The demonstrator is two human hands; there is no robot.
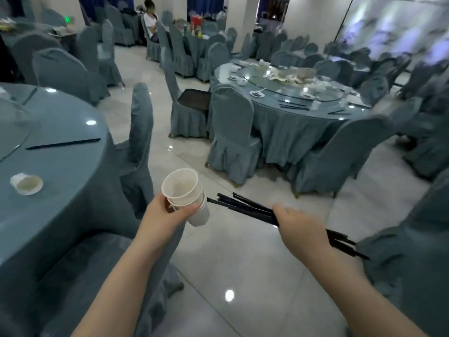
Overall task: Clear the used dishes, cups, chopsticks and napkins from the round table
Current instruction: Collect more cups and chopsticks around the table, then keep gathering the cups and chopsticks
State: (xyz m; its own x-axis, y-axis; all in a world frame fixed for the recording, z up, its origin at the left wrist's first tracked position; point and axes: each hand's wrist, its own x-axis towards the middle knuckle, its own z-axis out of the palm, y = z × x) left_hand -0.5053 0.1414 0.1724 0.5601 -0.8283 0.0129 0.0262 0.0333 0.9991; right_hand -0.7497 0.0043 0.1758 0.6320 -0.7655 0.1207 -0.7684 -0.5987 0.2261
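Where hands (167,210) grip, cups (185,195) — chopsticks (245,207) — hide.

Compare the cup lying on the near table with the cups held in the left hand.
The lone white paper cup lies tipped on the blue-grey round table; the stacked white paper cups are nested, gripped by the left hand off the table. Both are white paper.

You'll find no readable text, label, brand, number or sign anywhere here; the green glow on the far wall (67,19) is too blurred.
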